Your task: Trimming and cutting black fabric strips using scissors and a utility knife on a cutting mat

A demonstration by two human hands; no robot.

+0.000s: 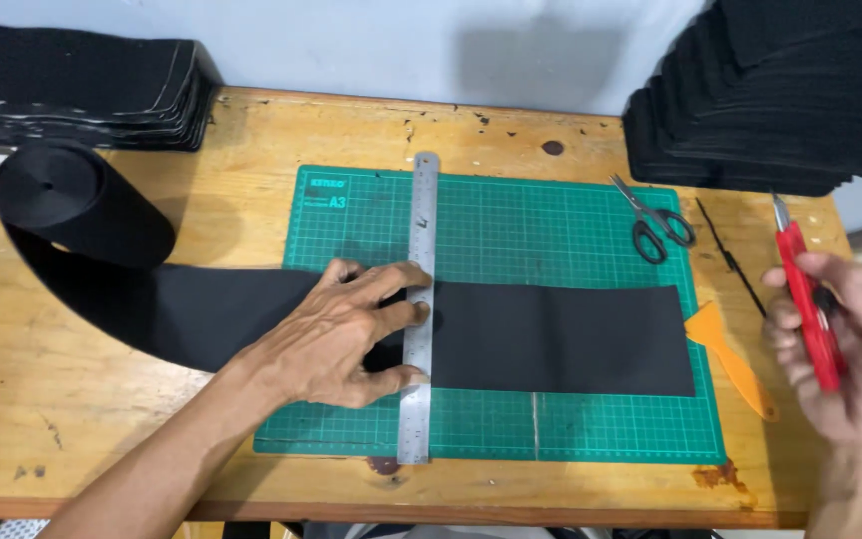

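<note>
Right hand (855, 349) cut off at edge; ruler (418, 299) markings unreadable.

A steel ruler (418, 309) is laid upright across a flat black strip (561, 337), unrolled rightward from a far-left roll. A red cutter (808, 296), blade out, is held at right.

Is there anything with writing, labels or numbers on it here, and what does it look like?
Green rectangular cutting mat: middle of the wooden table, pale grid lines, small white print at its top-left corner.
Long steel ruler: upright across the mat and the black fabric strip, tiny scale marks, pressed by the left hand.
No packages, signs or screens.
</note>
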